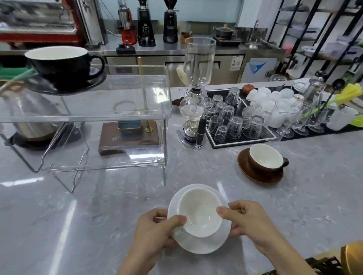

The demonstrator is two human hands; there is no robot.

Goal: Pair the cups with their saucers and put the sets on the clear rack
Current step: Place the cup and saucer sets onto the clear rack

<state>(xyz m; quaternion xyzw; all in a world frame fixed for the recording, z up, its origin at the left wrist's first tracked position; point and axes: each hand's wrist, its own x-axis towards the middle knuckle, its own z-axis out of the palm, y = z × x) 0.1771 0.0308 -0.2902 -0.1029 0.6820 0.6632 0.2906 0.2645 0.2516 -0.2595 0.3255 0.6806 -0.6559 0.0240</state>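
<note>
1. On the clear rack [79,112], far left: black cup [57,63] w/ its black saucer [70,85] sits on the top tier, so 1 set looks done.
2. Near centre: white cup [199,212] sits in white saucer [199,240]; paired, not yet racked. Left hand [157,230] grips the saucer's left edge, thumb over the rim touching the cup; right hand [245,219] does the same on the right side. Fingers curled round the saucer, both sides. Can't tell if the set is lifted or resting on the counter [55,226].
3. Right, mid-distance: brown cup [264,158] on brown saucer [259,175], paired, standing on the counter, no hand on it.
4. Left to do, as I judge: 2 sets to rack.
5. Room: rack top is bare right of the black set. Siphon brewer [195,95] stands just beside the rack's right end, and glasses [234,118] on a mat further right, so come in from the near side. The rack's clear edges are hard to see.
</note>
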